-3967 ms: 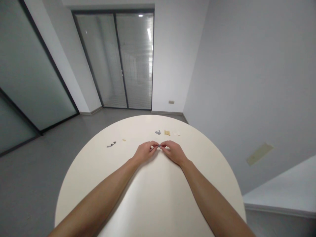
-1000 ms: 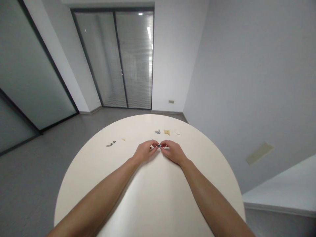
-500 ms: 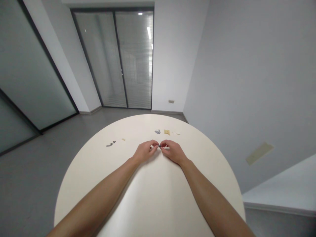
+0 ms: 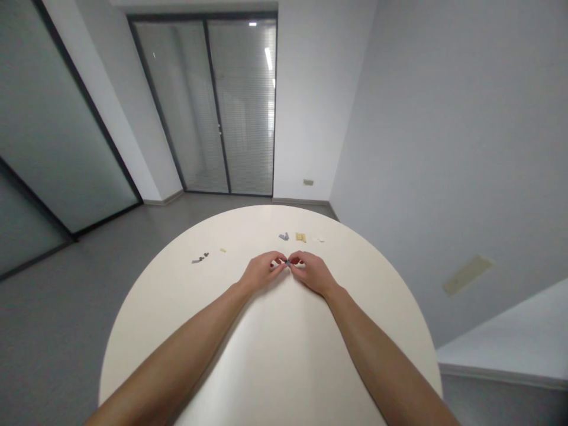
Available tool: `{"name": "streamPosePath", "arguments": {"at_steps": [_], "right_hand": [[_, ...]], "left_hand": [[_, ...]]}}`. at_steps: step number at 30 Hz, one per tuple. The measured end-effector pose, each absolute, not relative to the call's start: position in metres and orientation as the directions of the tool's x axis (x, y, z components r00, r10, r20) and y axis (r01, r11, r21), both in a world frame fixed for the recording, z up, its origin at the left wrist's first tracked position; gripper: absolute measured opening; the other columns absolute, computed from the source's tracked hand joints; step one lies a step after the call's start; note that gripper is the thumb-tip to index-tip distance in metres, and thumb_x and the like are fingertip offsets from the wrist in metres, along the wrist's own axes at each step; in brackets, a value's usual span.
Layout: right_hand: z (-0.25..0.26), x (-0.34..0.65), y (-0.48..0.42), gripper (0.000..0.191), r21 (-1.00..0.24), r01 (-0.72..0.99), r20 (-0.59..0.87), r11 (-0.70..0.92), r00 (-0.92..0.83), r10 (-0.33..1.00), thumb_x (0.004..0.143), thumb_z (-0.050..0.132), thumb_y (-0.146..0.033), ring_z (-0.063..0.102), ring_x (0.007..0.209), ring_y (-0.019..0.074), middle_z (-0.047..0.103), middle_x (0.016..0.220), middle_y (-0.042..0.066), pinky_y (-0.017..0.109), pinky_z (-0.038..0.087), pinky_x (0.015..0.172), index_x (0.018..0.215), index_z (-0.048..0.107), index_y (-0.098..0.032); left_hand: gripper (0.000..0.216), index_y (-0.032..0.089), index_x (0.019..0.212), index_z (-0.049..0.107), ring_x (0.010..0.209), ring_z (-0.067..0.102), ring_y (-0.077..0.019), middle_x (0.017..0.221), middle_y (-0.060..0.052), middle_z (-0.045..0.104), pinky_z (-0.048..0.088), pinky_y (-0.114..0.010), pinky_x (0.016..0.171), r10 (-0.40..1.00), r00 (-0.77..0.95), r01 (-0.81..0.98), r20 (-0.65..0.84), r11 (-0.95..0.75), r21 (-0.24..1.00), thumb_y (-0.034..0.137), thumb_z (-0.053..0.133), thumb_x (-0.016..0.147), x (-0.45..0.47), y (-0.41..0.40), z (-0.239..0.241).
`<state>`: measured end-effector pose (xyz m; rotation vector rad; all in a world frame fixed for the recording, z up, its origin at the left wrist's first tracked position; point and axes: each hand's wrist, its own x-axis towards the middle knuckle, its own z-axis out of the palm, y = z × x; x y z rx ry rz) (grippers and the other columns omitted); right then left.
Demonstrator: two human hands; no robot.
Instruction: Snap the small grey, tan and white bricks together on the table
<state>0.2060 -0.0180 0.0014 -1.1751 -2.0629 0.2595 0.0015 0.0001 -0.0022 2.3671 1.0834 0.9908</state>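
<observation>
Near the middle of the round white table (image 4: 284, 367), my left hand (image 4: 261, 271) and my right hand (image 4: 313, 272) meet at the fingertips. Between them they pinch a small dark grey piece (image 4: 288, 262), mostly covered by the fingers, so its exact kind does not show. Thumb and forefinger of each hand are closed on it from opposite sides. Just beyond the hands lie a few small grey pieces (image 4: 284, 236), a cluster of tan pieces (image 4: 300, 237) and some small white pieces (image 4: 318, 239).
On the left of the table lie several small dark grey pieces (image 4: 200, 258) and a single tan piece (image 4: 223, 250). A glass door (image 4: 239, 106) with dark frames stands past the far table edge. A grey wall (image 4: 452, 130) rises on the right.
Both hands stay in almost the same place, still pinching the small piece. Their fingers have shifted slightly around it. The loose pieces on the table have not moved.
</observation>
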Motion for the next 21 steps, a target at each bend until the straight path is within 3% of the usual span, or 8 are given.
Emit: {"name": "streamPosePath", "arguments": {"at_steps": [21], "right_hand": [[0.0032,0.2052,-0.0199,0.017,-0.523,0.651,0.471,0.55,-0.317,0.823,0.085,0.063,-0.027,0.064,0.082,0.0159,0.07,0.09,0.002,0.028,0.047,0.078,0.101,0.065,-0.024]], "left_hand": [[0.019,0.025,0.103,0.066,0.085,0.065,-0.0139,0.095,-0.001,0.069,0.055,-0.025,0.075,0.767,0.452,0.517,0.455,-0.641,0.568,0.033,0.056,0.09,0.0008,0.0004,-0.0001]]}}
